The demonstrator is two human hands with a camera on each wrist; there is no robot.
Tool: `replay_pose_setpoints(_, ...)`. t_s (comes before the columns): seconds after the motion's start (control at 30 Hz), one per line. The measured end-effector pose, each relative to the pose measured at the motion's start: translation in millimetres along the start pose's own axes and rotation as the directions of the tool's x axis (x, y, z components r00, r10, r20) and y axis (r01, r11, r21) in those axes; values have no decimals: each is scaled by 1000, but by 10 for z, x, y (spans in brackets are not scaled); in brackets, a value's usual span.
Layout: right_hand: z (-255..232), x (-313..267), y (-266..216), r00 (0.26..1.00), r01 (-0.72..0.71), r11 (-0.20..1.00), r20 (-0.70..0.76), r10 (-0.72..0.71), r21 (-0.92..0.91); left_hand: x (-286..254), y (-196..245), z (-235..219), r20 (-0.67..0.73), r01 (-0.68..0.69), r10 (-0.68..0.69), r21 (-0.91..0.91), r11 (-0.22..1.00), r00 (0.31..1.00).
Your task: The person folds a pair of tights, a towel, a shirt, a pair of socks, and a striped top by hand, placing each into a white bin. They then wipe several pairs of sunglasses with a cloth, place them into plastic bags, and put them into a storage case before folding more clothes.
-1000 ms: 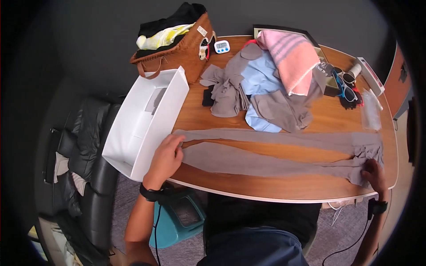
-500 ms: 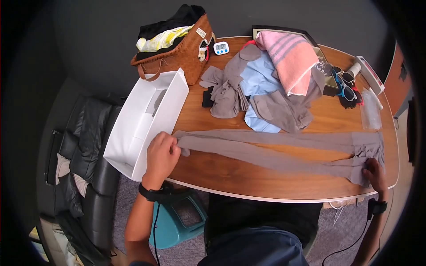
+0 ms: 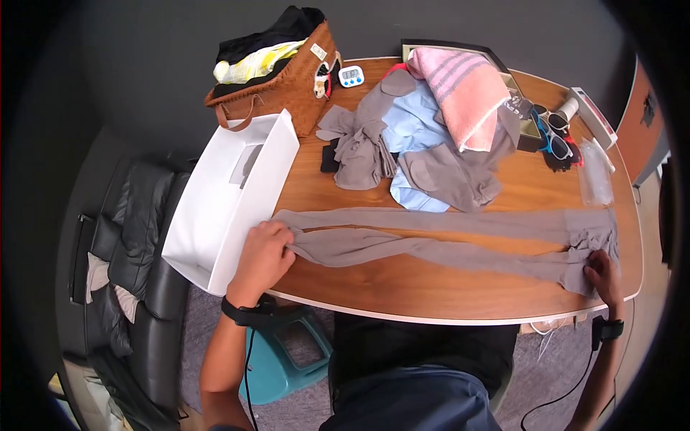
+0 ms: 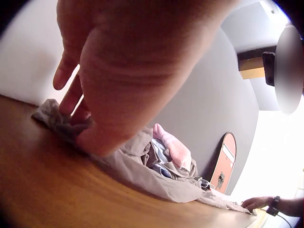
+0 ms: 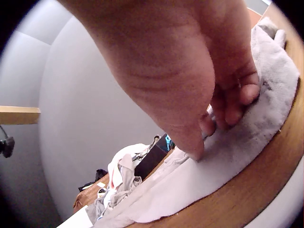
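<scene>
A pair of grey tights lies stretched sideways along the near part of the wooden table, its two legs slightly apart. At the foot end on the left, my left hand pinches the fabric; in the left wrist view the thumb and fingertips of that hand close on a grey fold. My right hand is at the gathered waist end. In the right wrist view its curled fingers and thumb grip the grey cloth against the table.
Left of the tights stands a white box, with a brown basket of clothes behind. Further back lie grey and blue garments, a pink towel, a timer, sunglasses and a plastic bag.
The left hand gathered the foot ends, and the tights' near leg shifted up, then back down with a ripple. The right hand has stayed at the waist end.
</scene>
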State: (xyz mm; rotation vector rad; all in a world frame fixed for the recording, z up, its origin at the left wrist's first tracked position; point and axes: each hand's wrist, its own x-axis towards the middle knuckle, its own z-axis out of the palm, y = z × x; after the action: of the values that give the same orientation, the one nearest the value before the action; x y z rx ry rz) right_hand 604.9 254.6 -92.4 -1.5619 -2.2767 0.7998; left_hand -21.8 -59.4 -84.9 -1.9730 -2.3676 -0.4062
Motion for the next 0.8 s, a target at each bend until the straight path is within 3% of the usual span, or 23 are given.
replay_pose_setpoints(0.03, -3, -16, -16, 1000, -9, 1000, 0, 9, -1, -5, 16, -28, 12, 80, -81, 31, 996, 997)
replay_pose_setpoints(0.07, -1, -19, -42, 999, -51, 999, 2, 51, 1, -9, 53, -55, 17, 77, -78, 29, 997, 997)
replay_pose_setpoints(0.1, 3, -17, -58, 996, -89, 996, 5, 89, 2, -19, 98, -96, -60, 112, -108, 65, 992, 992)
replay_pose_setpoints(0.13, 11, -22, -57, 996, -89, 996, 7, 89, 1, -35, 142, -145, -140, 151, -137, 99, 983, 981)
replay_pose_setpoints(0.2, 47, -48, -37, 998, -18, 999, -68, 15, -43, -113, 195, -183, -130, 154, -132, 174, 973, 983)
replay_pose_setpoints(0.27, 92, -46, 113, 996, 6, 999, -89, -10, -44, -232, 216, -134, 5, 197, -210, 334, 922, 978)
replay_pose_setpoints(0.4, 49, -95, -97, 997, 29, 996, -73, -35, -81, -328, 239, -115, 112, 253, -309, 353, 901, 944)
replay_pose_setpoints(0.43, 61, -83, 23, 997, 26, 996, -76, -32, -87, -303, 278, -151, 175, 319, -397, 354, 879, 901)
replay_pose_setpoints(0.47, 104, -39, 253, 986, 126, 987, -93, -135, -101, -271, 327, -181, 236, 380, -476, 357, 853, 847)
replay_pose_setpoints(0.5, 89, -34, 412, 966, 218, 968, -114, -232, -126, -289, 321, -205, 256, 370, -466, 346, 862, 847)
replay_pose_setpoints(0.53, 9, -56, 218, 989, 126, 966, -41, -139, -226, -284, 299, -207, 281, 344, -434, 317, 884, 856)
replay_pose_setpoints(0.6, -26, -110, 105, 976, 199, 942, -35, -216, -271, -267, 359, -245, 229, 323, -388, 277, 905, 893)
replay_pose_setpoints(0.63, -67, -146, -144, 996, 87, 962, -10, -93, -259, -236, 396, -278, 234, 318, -388, 285, 904, 892)
replay_pose_setpoints(0.67, -86, -153, -190, 997, 75, 975, 9, -75, -209, -188, 457, -301, 203, 366, -426, 275, 889, 882)
replay_pose_setpoints(0.8, -145, -145, -176, 996, 67, 954, 77, -46, -294, -189, 396, -138, 144, 275, -307, 203, 940, 941)
